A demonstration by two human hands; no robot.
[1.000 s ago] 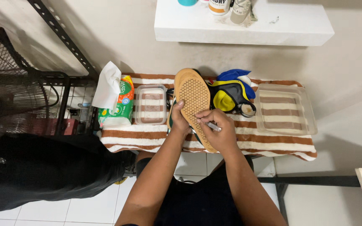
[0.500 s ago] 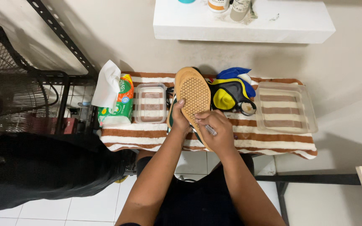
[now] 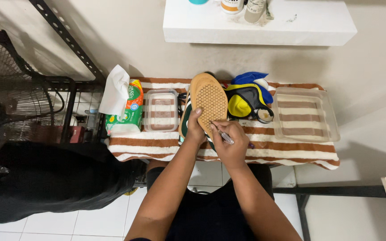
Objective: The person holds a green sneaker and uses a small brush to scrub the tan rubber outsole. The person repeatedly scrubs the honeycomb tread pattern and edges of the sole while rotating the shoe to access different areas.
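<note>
Our left hand (image 3: 196,129) wraps around the near end of the shoe (image 3: 206,105), thumb laid on the tan sole and fingers curled under the dark upper, so the shoe is held sole-up and tilted toward us. Our right hand (image 3: 229,143) is closed in a pinch on a thin pen-like tool (image 3: 227,138), its tip touching the sole's near end just beside the left thumb. Both hands are shut on what they carry, neither one spread.

The shoe sits over the middle of the tabletop, above the striped towel (image 3: 264,149) that covers it, nearer the front edge than the back. We judge the shoe light and easy to hold one-handed; the rubber sole looks firm and grippy with its fine waffle pattern, while the upper should give under the fingers. The narrow middle or heel seems the best place to grip, leaving the sole free. The tool is slim and smooth, so it needs a tight fingertip pinch close to its tip.

Just right of the shoe lies a bundle of blue, yellow and black cloth (image 3: 246,96). Further right, toward the right edge, rests a clear shallow tray (image 3: 331,129). Left of the shoe stands a smaller clear container (image 3: 161,109), and at the left edge a pack of tissues (image 3: 126,107). A white shelf (image 3: 264,27) hangs above the back edge.
</note>
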